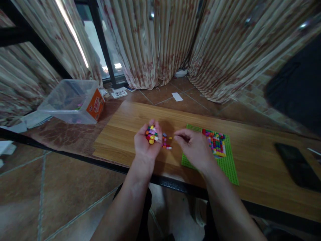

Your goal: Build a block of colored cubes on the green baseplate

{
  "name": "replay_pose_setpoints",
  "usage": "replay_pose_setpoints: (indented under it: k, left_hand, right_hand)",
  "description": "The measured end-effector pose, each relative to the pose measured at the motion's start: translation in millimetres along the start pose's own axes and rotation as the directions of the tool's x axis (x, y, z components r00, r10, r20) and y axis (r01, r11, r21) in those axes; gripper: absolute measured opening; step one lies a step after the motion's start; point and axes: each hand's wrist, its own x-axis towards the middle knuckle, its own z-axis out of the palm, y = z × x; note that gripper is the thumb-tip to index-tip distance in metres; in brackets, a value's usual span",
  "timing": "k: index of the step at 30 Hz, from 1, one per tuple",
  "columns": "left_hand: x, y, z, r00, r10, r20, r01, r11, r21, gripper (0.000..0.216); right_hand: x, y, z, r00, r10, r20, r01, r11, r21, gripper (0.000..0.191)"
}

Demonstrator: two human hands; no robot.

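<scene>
My left hand (144, 144) is cupped palm up over the wooden table (250, 167), holding a heap of small coloured bricks (151, 133). A few loose bricks (166, 142) lie on the table just to its right. My right hand (194, 146) hovers beside them, fingers curled together towards the loose bricks; I cannot see anything between the fingertips. Partly under that hand lies a green baseplate (227, 164) with a patch of coloured bricks (215, 142) built on its far part.
A clear plastic box (71, 100) with an orange label stands on the floor at the far left. A dark phone (296, 164) lies on the table at the right. Curtains hang behind, and papers lie on the tiled floor.
</scene>
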Motion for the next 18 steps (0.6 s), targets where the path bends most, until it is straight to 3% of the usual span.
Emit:
replay_pose_setpoints:
  k: [2,4,11,14,18]
  left_hand:
    - [-0.2,11.0,0.5,0.999,0.029,0.020,-0.030,1.000,0.005,0.031]
    - [-0.9,17.1,0.3,0.998,0.047,0.045,-0.048,0.999,0.018,0.034]
    - [-2.4,10.4,-0.5,0.996,-0.030,0.079,0.022,0.994,0.104,0.037]
    - [-2.7,7.5,-1.0,0.998,-0.035,0.060,0.026,0.988,0.154,0.037]
    - [-3.0,0.0,-2.2,0.996,-0.089,0.030,0.079,0.966,0.245,0.035]
  right_hand:
    - [-2.0,3.6,3.0,0.983,0.055,0.173,-0.026,0.986,-0.166,0.012]
    - [-4.2,7.4,10.7,0.958,0.094,0.270,-0.012,0.956,-0.292,0.010]
    - [-5.3,17.6,33.2,0.965,0.109,0.238,-0.008,0.921,-0.389,0.012]
    - [-3.9,16.0,28.4,0.972,0.094,0.215,-0.025,0.953,-0.303,0.012]
    - [-2.1,9.1,12.9,0.993,-0.006,0.118,0.002,0.999,0.037,0.012]
